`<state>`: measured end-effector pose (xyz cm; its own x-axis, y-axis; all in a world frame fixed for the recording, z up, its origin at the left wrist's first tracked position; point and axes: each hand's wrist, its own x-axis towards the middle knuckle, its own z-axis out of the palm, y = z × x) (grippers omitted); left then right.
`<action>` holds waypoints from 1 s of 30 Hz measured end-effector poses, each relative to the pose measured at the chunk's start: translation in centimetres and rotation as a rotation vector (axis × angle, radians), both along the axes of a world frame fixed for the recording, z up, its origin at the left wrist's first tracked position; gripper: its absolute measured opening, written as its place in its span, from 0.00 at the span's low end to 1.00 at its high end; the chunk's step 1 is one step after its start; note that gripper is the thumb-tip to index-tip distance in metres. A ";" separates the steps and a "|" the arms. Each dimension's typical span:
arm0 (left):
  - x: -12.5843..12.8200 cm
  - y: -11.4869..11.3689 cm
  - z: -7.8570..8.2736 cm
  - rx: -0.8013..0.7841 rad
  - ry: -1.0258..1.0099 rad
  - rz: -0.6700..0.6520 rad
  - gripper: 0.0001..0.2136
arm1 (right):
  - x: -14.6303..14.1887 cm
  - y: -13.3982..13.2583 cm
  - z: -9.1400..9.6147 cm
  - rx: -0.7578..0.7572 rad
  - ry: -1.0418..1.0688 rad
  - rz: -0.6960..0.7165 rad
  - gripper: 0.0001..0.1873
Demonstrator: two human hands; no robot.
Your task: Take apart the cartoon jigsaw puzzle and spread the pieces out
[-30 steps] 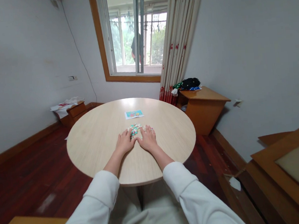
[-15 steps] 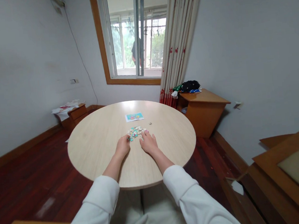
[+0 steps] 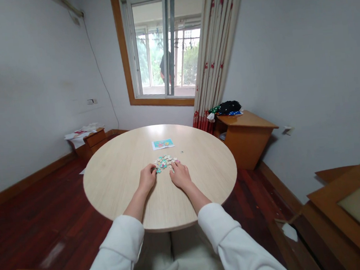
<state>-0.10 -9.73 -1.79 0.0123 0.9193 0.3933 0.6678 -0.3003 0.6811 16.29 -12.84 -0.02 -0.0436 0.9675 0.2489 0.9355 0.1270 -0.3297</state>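
A small heap of jigsaw puzzle pieces [image 3: 164, 162], some pale and some teal, lies on a round wooden table [image 3: 114, 183]. At the heap's left edge my left hand [image 3: 147, 178] is closed, thumb and forefinger pinched at a puzzle piece that the fingers largely hide. Over the right edge my right hand [image 3: 180, 175] is bent, its forefinger and thumb around a piece at the rim of the heap. A printed picture sheet [image 3: 163, 144] in teal lies flat beyond the pieces. One loose piece [image 3: 182, 152] sits apart to the right.
A desk [image 3: 246, 133] with dark cloths on it stands at the right behind the table. Papers cover a low wooden stool [image 3: 95, 139] at the left. Wooden furniture [image 3: 335, 196] is near on my right. Beyond the window a person [image 3: 164, 68] is partly visible.
My right hand's fingers, spread before, have drawn in over the heap's edge. The left hand stays at the left edge. The whole view has shifted slightly downward.
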 end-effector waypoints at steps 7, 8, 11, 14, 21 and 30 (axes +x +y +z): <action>1.0 0.3 0.3 0.017 0.076 -0.092 0.09 | -0.4 0.5 0.0 -0.007 -0.017 0.103 0.24; 1.4 0.4 0.4 0.021 0.091 -0.111 0.10 | -0.5 0.8 0.0 -0.011 -0.017 0.127 0.24; 2.2 0.7 0.7 0.051 0.121 -0.140 0.12 | -0.4 1.9 -0.2 0.007 0.022 0.187 0.25; 2.2 0.4 1.1 0.094 0.210 -0.080 0.14 | 0.8 3.4 -0.2 0.075 0.083 0.131 0.26; 0.5 -2.1 1.8 -0.273 0.586 0.149 0.30 | 5.2 7.0 -0.2 -0.129 0.063 -0.151 0.29; 1.6 -3.6 0.9 -0.332 0.625 0.097 0.35 | 5.1 9.8 0.3 -0.220 -0.004 -0.099 0.30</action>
